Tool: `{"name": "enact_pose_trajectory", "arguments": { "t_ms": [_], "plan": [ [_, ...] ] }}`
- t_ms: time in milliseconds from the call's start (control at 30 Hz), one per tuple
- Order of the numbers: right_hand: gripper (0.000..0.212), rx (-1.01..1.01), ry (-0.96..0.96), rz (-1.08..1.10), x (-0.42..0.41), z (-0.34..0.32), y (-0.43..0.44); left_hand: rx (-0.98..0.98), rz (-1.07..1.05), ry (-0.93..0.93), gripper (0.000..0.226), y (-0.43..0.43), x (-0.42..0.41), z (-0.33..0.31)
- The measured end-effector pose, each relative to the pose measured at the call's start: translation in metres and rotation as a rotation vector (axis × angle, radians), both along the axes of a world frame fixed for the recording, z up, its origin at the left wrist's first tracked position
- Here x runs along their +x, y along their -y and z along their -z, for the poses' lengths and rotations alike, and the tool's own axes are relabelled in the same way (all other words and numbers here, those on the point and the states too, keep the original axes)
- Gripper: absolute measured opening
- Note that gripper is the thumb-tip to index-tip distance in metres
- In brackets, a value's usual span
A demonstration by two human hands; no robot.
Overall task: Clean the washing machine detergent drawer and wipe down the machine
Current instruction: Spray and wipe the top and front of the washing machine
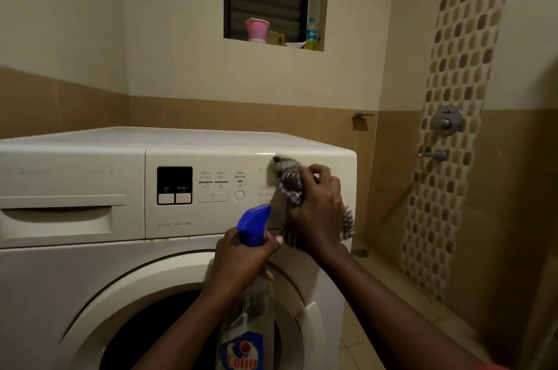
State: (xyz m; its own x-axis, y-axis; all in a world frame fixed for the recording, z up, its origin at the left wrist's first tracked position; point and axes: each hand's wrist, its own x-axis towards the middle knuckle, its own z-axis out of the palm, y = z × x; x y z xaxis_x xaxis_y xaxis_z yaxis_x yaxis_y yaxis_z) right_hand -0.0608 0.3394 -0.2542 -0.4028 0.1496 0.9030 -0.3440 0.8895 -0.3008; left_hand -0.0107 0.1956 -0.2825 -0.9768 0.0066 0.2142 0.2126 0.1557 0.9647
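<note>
A white front-loading washing machine (90, 264) fills the lower left. Its detergent drawer (60, 218) sits closed at the upper left of the front. My right hand (320, 212) presses a checked cloth (291, 185) against the right end of the control panel, covering the dial area. My left hand (241, 258) grips the neck of a clear spray bottle (247, 339) with a blue trigger head (253, 224), held in front of the round door. The bottle's label reads Colin.
A window ledge above holds a pink cup (256, 30), a yellow mug and a bottle (311, 34). To the right is a shower area with a wall tap (447, 122) and a mosaic tile strip. Tiled floor lies right of the machine.
</note>
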Motion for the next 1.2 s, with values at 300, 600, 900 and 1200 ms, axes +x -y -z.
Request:
{"name": "enact_pose_trajectory", "arguments": {
  "t_ms": [300,600,900,1200],
  "plan": [
    [0.06,-0.228,-0.025,-0.14,0.01,0.033,0.03,-0.009,-0.037,-0.017,0.023,-0.002,-0.001,0.005],
    [0.048,0.035,0.0,-0.085,0.008,0.061,-0.006,0.031,0.001,-0.01,0.018,0.002,-0.001,0.005],
    [0.056,0.013,0.009,0.113,0.001,-0.014,-0.006,0.008,0.035,-0.028,0.019,0.005,-0.001,0.007],
    [0.064,-0.331,-0.009,-0.136,0.01,0.016,0.006,0.03,0.023,-0.033,0.017,0.003,-0.002,0.008]
  ]
}}
